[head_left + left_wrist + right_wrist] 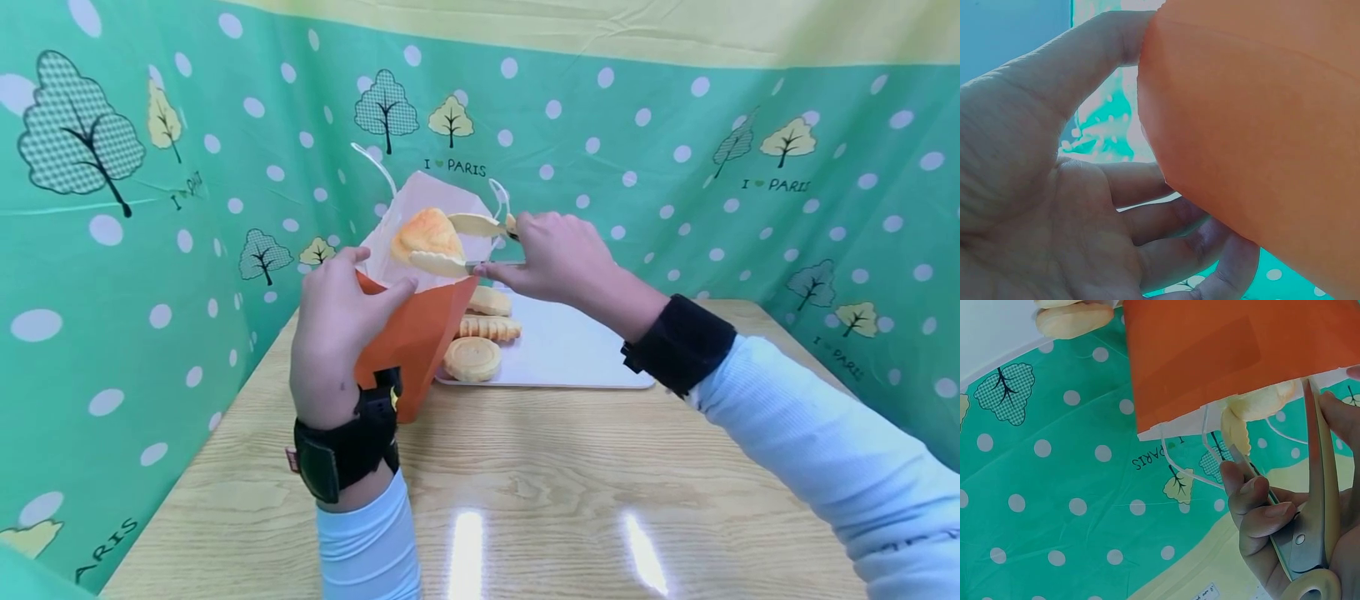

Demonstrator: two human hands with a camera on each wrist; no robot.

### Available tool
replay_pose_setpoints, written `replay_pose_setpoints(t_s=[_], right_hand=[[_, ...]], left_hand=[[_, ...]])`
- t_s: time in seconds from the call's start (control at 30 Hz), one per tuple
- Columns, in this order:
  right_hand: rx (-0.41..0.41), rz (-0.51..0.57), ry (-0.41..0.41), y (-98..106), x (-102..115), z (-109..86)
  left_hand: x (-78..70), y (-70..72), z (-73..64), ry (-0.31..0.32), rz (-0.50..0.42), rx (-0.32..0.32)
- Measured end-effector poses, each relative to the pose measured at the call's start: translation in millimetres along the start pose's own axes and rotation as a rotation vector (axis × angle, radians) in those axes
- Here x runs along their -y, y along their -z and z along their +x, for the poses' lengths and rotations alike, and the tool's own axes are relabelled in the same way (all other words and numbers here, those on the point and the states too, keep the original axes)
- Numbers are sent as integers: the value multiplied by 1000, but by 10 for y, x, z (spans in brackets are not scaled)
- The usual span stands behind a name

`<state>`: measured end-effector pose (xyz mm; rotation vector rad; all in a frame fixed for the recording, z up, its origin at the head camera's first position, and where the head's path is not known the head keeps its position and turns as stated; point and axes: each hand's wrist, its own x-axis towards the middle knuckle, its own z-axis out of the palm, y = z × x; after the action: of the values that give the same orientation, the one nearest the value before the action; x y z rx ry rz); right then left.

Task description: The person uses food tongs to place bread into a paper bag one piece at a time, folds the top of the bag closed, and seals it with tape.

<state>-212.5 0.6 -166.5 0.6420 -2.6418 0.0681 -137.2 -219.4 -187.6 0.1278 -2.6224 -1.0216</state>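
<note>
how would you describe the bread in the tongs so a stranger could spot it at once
Find the orange bag, in front of the left end of the white tray. At its open mouth, tongs in the right hand hold the bread between their tips. Unlike the three breads on the tray, it is held aloft.

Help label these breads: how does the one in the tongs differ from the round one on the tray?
The gripped bread is held by tongs at the open bag; the round bread lies on the tray. The gripped bread looks roughly triangular; the round bread is disc-like. Both look golden.
</note>
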Motion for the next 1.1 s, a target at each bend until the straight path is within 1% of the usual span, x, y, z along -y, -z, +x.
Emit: replay_pose_setpoints(t_s=[0.27, 0.5, 0.8, 1.1], right_hand=[[-8, 14, -19, -5, 16, 45], [7, 26, -10, -37, 56, 74], [29, 6, -12, -99, 71, 70], [20, 7, -3, -114, 72, 50]], left_hand=[[-7, -6, -5, 5, -12, 10], [1, 9, -5, 9, -18, 10], [5, 1, 7, 19, -13, 10], [13, -8, 25, 37, -31, 0]])
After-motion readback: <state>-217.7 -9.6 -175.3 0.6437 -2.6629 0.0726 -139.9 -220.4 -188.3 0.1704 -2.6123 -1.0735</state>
